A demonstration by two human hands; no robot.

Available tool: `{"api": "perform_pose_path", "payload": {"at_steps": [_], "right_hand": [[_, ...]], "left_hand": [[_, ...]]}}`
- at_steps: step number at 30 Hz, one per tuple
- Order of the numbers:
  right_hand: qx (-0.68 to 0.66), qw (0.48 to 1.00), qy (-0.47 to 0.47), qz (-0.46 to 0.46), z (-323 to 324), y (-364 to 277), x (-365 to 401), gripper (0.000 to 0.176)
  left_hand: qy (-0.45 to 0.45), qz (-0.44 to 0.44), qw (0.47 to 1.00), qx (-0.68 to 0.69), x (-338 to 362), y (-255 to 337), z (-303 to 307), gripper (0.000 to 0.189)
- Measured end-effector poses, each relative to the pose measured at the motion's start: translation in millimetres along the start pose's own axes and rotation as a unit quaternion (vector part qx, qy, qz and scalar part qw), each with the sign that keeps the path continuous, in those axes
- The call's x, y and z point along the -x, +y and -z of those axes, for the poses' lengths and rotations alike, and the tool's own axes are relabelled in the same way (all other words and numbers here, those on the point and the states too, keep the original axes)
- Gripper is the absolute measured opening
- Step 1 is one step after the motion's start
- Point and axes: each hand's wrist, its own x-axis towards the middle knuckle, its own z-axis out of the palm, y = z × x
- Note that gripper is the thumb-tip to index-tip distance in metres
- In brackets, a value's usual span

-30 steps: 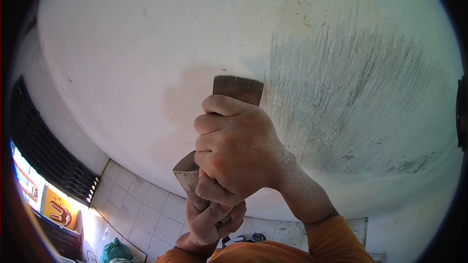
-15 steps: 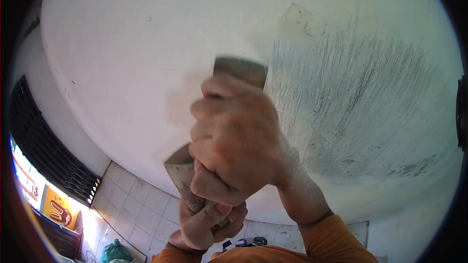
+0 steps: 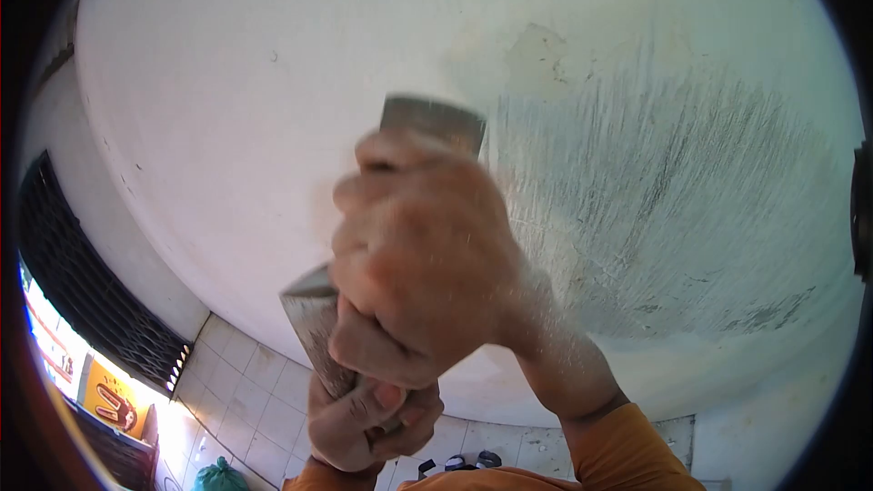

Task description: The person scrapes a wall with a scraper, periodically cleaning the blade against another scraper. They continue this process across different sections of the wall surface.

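My right hand (image 3: 423,245), slightly blurred and dusted with white, is closed around a scraper whose flat metal blade (image 3: 432,120) sticks out above the knuckles, right at the white wall (image 3: 218,82). Its handle is hidden in the fist. Just below, my left hand (image 3: 373,423) grips a second scraper (image 3: 314,323), with its broad, whitish-smeared blade pointing up and left. The two hands overlap in this view. To the right of the upper blade, a grey streaked patch (image 3: 637,182) covers the wall.
A stained spot (image 3: 536,53) marks the wall above the streaks. Tiled floor (image 3: 245,391) runs along the base. At left are a dark folding gate (image 3: 91,282), a yellow sign (image 3: 114,395) and a green bag (image 3: 220,475). Footwear (image 3: 473,461) shows at the bottom.
Both hands and their scrapers have shifted a little left in view, and the upper blade sits slightly higher. The view itself has also shifted slightly. Both grips are unchanged.
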Motion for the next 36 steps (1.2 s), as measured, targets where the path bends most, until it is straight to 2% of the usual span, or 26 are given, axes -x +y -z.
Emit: {"api": "perform_pose_path", "payload": {"at_steps": [5, 6, 9, 10, 13, 16, 17, 19, 22, 26, 29, 30, 32, 36], "right_hand": [[0.026, 0.999, 0.006, 0.027, -14, -4, 23, 0.025], [-0.004, 1.0, 0.014, -0.003, -15, -7, 26, 0.025], [0.004, 0.999, -0.035, 0.02, 3, 1, 4, 0.038], [0.014, 0.998, -0.059, -0.015, 8, -1, -1, 0.04], [0.014, 0.999, -0.049, -0.008, -2, -3, 14, 0.04], [0.003, 1.0, 0.008, 0.03, -3, -3, 8, 0.022], [0.02, 0.999, 0.011, 0.031, 2, 1, 4, 0.023], [-0.007, 0.999, -0.042, -0.026, 15, 0, -8, 0.024], [0.022, 0.999, -0.039, 0.0, -3, 0, 11, 0.024], [-0.007, 1.0, -0.007, 0.024, 1, 1, 6, 0.025], [-0.028, 0.999, -0.015, 0.008, 11, 2, -1, 0.037], [-0.022, 1.0, 0.017, 0.008, 4, 1, 6, 0.034], [-0.021, 1.0, 0.001, 0.011, -2, 0, 15, 0.027], [-0.051, 0.998, 0.025, 0.016, 4, 2, 3, 0.026]], "left_hand": [[-0.009, 0.014, 1.0, 0.003, 1, -15, 8, 0.042], [-0.017, 0.015, 1.0, -0.004, 1, -16, 10, 0.042], [-0.044, 0.015, 0.999, 0.009, -1, -6, 9, 0.04], [-0.049, 0.012, 0.999, 0.007, -3, -3, 6, 0.04], [-0.027, 0.028, 0.999, 0.005, -1, -10, 10, 0.043], [-0.033, 0.032, 0.999, -0.003, -1, -4, 5, 0.044], [-0.043, 0.033, 0.998, -0.006, -1, -1, 3, 0.043], [-0.042, 0.02, 0.999, -0.002, -3, 3, -3, 0.044], [-0.007, 0.025, 1.0, -0.006, 1, -7, 0, 0.048], [0.068, 0.006, 0.997, -0.022, 2, -2, -15, 0.057], [-0.008, -0.004, 1.0, -0.02, -1, -2, -5, 0.041], [-0.003, 0.003, 1.0, -0.015, 0, -6, -2, 0.042], [0.022, 0.017, 1.0, 0.001, 1, -13, -1, 0.043], [-0.009, 0.017, 1.0, 0.006, 3, 4, -9, 0.045]]}}
